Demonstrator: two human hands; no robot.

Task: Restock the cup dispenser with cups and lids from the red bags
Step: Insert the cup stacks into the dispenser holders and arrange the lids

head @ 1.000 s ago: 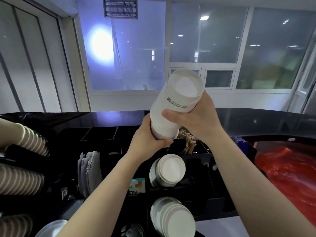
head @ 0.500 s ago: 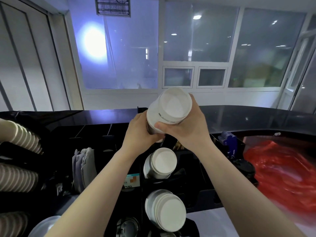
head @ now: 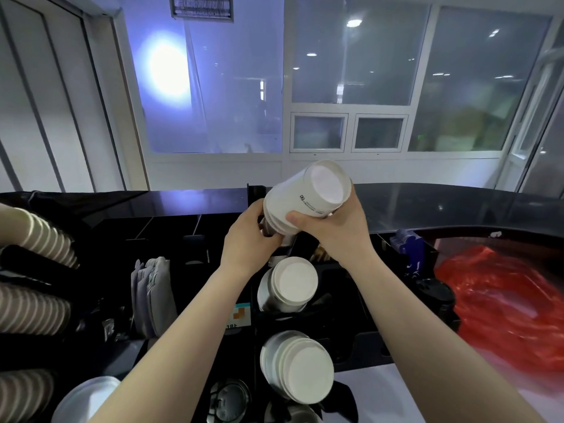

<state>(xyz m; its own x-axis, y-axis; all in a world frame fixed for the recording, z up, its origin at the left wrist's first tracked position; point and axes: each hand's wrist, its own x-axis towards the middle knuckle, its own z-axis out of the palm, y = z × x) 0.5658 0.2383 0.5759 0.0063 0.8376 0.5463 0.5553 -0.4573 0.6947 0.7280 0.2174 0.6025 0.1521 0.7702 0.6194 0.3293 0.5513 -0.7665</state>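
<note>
White paper is what the stack of cups (head: pixel 302 203) is made of, and in the head view it is held up in the air over the top slot of the black cup dispenser (head: pixel 341 303), tilted, with the flat bottom of the end cup turned up and toward the camera. The right hand (head: pixel 335 230) is wrapped round the upper part of the stack, thumb in front and fingers curled behind, and the left hand (head: pixel 253 236) is curled round the lower end, where the rims are. Paper cups like these are likely very light and a bit soft — the walls can be squashed if they are squeezed hard, and the smooth sides may slip, so one cup could slide off the end. The stack is best held at both ends, gently. Below it, two more white stacks (head: pixel 290 288) are already pushed into their holes, one under the other. Brown ribbed cups (head: pixel 33 303) are seen in rows at the far left, with grey folded packets (head: pixel 152 297) between them and the arms. A red bag (head: pixel 503 309) is lying crumpled on the counter at the right — it looks blurred. A shiny black counter top (head: pixel 442 206) is spread out behind, and big glass windows (head: pixel 351 56) are set in the white wall beyond.
</note>
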